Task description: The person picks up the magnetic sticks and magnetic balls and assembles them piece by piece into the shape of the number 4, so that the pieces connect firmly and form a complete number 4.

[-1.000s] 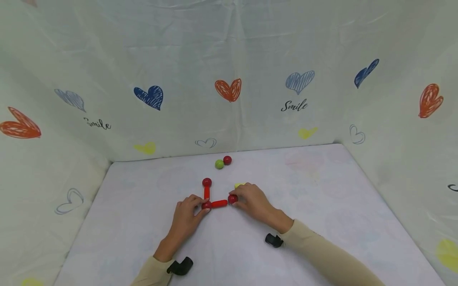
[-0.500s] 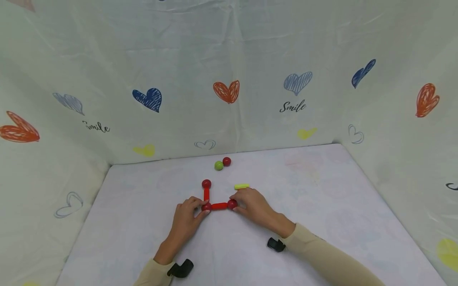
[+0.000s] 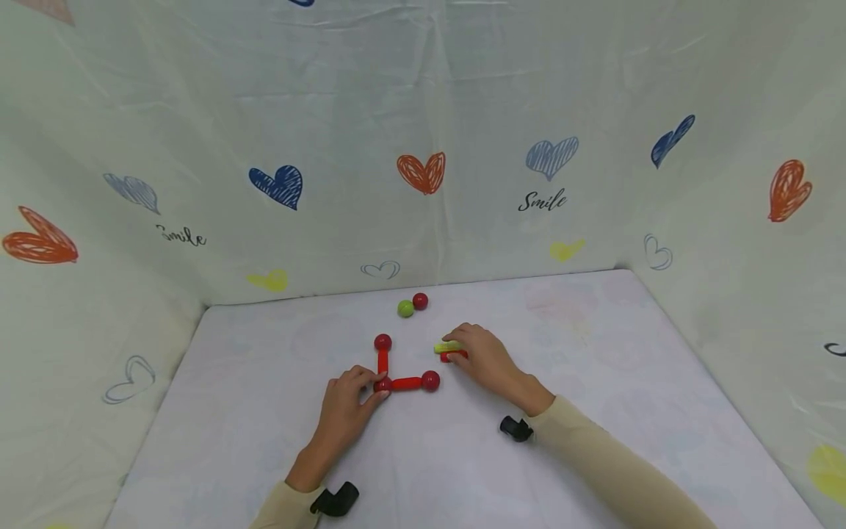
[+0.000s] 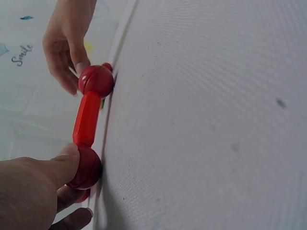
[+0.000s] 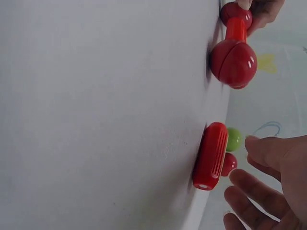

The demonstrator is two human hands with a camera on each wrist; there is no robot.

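My left hand [image 3: 346, 410] pinches the corner red ball [image 4: 88, 168] of an L-shaped piece between thumb and fingers. One red rod [image 3: 382, 362] runs from that ball to a far red ball [image 3: 382, 342]. A second red rod [image 3: 406, 383] joins it to a red ball [image 3: 430, 381] on the right. Beyond that end, my right hand [image 3: 490, 361] is at a loose red rod [image 5: 211, 156] and a yellow-green rod [image 3: 444, 348] lying side by side. In the right wrist view its thumb and fingers are spread apart, with a gap to the loose red rod.
Toward the back of the white table [image 3: 562, 353] lie a green ball [image 3: 405, 308] and another red ball [image 3: 420, 300], side by side. A white curtain [image 3: 489, 88] printed with hearts stands behind the table and along its sides.
My right hand set the right red ball against the rod's end, let go, then moved away to the loose rods. The left hand has kept its hold on the corner ball.
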